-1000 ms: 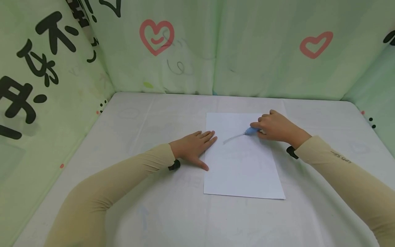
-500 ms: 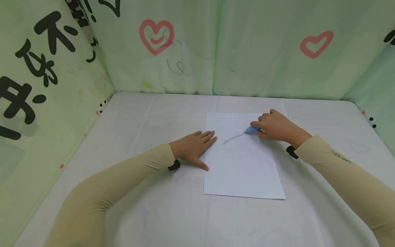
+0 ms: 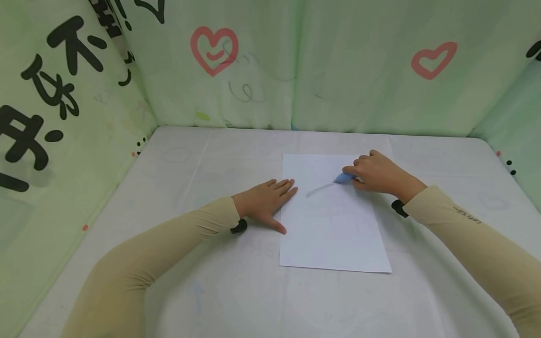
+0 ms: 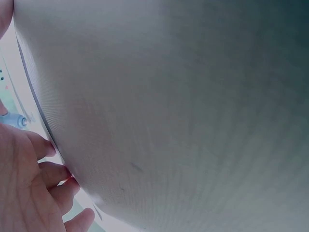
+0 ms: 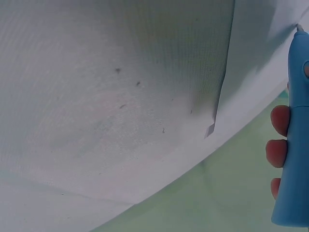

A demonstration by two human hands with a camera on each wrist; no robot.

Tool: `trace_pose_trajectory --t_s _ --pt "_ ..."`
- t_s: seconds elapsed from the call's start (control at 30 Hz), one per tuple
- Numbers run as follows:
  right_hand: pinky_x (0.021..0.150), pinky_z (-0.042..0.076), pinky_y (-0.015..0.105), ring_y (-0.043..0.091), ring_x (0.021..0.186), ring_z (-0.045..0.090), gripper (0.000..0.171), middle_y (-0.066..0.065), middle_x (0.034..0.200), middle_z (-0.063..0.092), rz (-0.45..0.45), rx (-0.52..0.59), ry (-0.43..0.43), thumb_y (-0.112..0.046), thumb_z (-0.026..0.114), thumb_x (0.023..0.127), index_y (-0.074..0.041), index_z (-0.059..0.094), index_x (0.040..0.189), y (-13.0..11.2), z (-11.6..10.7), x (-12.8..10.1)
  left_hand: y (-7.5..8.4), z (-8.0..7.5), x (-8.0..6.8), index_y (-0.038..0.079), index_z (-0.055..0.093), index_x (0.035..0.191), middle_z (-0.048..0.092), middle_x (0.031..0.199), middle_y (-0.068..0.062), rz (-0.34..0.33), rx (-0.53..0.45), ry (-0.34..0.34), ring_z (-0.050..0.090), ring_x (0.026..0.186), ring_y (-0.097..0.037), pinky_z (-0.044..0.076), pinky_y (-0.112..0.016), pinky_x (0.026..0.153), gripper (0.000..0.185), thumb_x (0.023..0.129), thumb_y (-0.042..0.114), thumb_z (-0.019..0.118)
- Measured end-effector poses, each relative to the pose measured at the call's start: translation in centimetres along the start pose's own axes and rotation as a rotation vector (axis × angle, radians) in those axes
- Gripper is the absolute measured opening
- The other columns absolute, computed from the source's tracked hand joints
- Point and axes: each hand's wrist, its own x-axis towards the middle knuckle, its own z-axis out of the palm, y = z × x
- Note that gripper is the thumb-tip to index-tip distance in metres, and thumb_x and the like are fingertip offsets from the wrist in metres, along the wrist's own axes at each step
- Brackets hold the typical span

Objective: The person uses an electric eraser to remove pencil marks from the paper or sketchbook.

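In the head view almost nothing has changed in the last second; our left hand (image 3: 265, 201) still lies flat, fingers straight, on the tabletop (image 3: 177, 188) at the left edge of the paper sheet (image 3: 334, 230), and our right hand (image 3: 377, 174) still grips the blue pen (image 3: 344, 178), its tip on the sheet's upper part; the stroke seems paused. No containers are visible.

The left wrist view shows relaxed fingers (image 4: 46, 147) on the surface.

The right wrist view shows fingers (image 5: 277, 153) curled round the pen (image 5: 293, 145).

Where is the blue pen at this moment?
In the head view the blue pen sits in the grip of the right hand, its tip down on the upper right part of the white paper.
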Motion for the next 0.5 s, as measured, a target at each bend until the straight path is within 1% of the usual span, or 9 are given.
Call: trace_pose_trajectory --t_s 0.13,0.33,0.5 --pt "0.054 0.035 0.033 0.018 0.055 0.052 0.019 0.002 0.063 0.056 0.001 -0.002 -0.004 -0.009 0.067 0.075 -0.012 0.064 0.093 -0.07 -0.10 -0.03 0.00 -0.03 0.02 0.009 0.005 0.152 0.003 0.160 -0.011 0.000 -0.002 0.000 0.006 0.148 -0.022 0.012 -0.040 0.120 0.111 0.077 0.077 0.048" --pt "0.054 0.032 0.030 0.017 0.055 0.052 0.018 0.001 0.062 0.056 0.010 0.003 -0.016 -0.010 0.068 0.075 -0.012 0.064 0.092 0.00 -0.05 -0.23 -0.03 0.08 0.09 0.009 0.004 0.152 0.002 0.160 -0.011 0.002 0.005 0.000 0.006 0.148 -0.023 0.012 -0.041 0.120 0.111 0.077 0.078 0.047" --pt "0.054 0.033 0.031 0.017 0.055 0.051 0.018 0.002 0.063 0.057 0.015 0.006 -0.019 -0.009 0.067 0.075 -0.012 0.065 0.093 -0.07 -0.19 -0.26 -0.03 0.04 0.05 0.009 0.004 0.152 0.002 0.160 -0.011 0.000 0.004 -0.002 0.006 0.148 -0.023 0.012 -0.041 0.120 0.111 0.077 0.078 0.047"
